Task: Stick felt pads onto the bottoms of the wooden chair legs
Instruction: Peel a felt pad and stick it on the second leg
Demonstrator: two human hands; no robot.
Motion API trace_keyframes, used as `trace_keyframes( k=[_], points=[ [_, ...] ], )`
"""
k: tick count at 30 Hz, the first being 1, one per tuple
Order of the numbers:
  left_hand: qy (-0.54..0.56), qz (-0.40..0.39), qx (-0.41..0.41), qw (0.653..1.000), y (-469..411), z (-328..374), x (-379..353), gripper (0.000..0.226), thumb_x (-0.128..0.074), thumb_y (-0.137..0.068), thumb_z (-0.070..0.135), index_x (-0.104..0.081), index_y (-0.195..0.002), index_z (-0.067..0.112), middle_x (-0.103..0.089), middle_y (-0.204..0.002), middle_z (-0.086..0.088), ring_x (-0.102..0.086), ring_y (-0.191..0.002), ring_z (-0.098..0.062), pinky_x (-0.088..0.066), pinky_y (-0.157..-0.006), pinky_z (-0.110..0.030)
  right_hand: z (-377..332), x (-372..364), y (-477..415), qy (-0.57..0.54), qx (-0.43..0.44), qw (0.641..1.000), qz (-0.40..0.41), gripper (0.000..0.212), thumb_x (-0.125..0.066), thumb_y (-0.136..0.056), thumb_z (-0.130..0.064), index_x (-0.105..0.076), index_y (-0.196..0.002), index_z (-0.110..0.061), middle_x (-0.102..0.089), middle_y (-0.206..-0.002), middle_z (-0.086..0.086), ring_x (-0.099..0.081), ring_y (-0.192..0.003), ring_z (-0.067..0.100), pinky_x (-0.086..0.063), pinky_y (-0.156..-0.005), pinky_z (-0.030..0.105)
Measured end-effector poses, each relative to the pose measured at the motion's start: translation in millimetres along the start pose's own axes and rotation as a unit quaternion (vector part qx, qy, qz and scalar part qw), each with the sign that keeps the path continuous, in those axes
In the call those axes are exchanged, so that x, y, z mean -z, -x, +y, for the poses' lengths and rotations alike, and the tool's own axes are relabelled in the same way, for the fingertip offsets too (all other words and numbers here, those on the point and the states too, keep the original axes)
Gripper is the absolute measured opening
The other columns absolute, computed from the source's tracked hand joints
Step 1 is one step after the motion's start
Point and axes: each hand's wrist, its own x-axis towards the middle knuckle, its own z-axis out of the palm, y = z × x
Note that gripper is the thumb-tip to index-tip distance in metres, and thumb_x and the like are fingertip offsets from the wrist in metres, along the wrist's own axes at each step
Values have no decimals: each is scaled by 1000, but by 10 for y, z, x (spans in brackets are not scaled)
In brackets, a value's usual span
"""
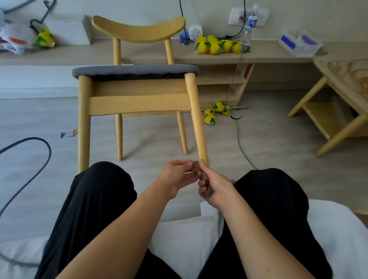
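At lower centre, the left hand (176,176) and right hand (212,188) pinch a small brown pad (196,166) between closed fingertips, just beside the tilted chair's (136,88) leg (198,123) tip; centre it squarely before pressing.

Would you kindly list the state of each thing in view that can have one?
chair: tilted toward the person, one front leg raised to the hands.
felt pad: pinched between both hands at that leg's tip.
left hand: fingers closed on the pad.
right hand: fingers closed on the pad.
water bottle: upright on the shelf.
yellow packets: lying on the floor.
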Motion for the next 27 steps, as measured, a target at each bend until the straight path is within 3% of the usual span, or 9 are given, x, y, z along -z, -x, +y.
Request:
trace_keyframes(
  k=[5,10,15,20,23,27],
  points=[
    [-11,19,18,1000,21,-7,-20,24,-56,-103,11,-63,-124,0,-74,-98,-13,-71,-82,-21,-59,-75,-33,43,-48,3,-17,-13,1000,7,29,-77,-90,-39,-69,-94,-12,-60,-61,-4,-46,-45,6,-38,-38,19],
    [22,45,32,998,-45,-66,130,21,-62,-101,17,-63,-120,9,-65,-91,-10,-64,-66,-17,-56,-69,-32,81,-172,-78,16,-56,998,-27,28,-65,-98,-40,-73,-90,-14,-55,-58,-4,-43,-48,7,-34,-39,17],
    [7,49,45,998,-342,59,200,17,-64,-100,21,-63,-115,13,-65,-71,-3,-61,-56,-14,-54,-62,-30,-58,-360,-396,147,-55,988,-3,33,-64,-98,-41,-68,-72,-20,-51,-54,-6,-42,-42,7,-32,-37,17],
    [-35,44,54,997,-943,260,275,16,-62,-101,22,-64,-114,13,-64,-85,-7,-62,-74,-19,-51,-69,-30,-382,-510,-1011,257,-42,965,-11,30,-62,-100,-40,-64,-81,-18,-53,-57,-4,-42,-42,8,-32,-37,16],
    [-44,94,66,992,-1311,308,334,17,-61,-101,21,-64,-115,11,-64,-80,-5,-61,-66,-16,-54,-63,-28,-378,-630,-1402,247,-68,967,-12,29,-61,-101,-38,-66,-83,-16,-54,-57,-4,-44,-42,9,-34,-37,18],
    [-58,219,81,971,-1545,348,355,12,-57,-101,20,-66,-108,18,-68,-82,-5,-64,-62,-12,-57,-60,-29,-269,-834,-1699,207,-106,972,-38,33,-55,-103,-38,-66,-87,-12,-53,-58,-1,-47,-44,11,-36,-40,22]
  ],
)
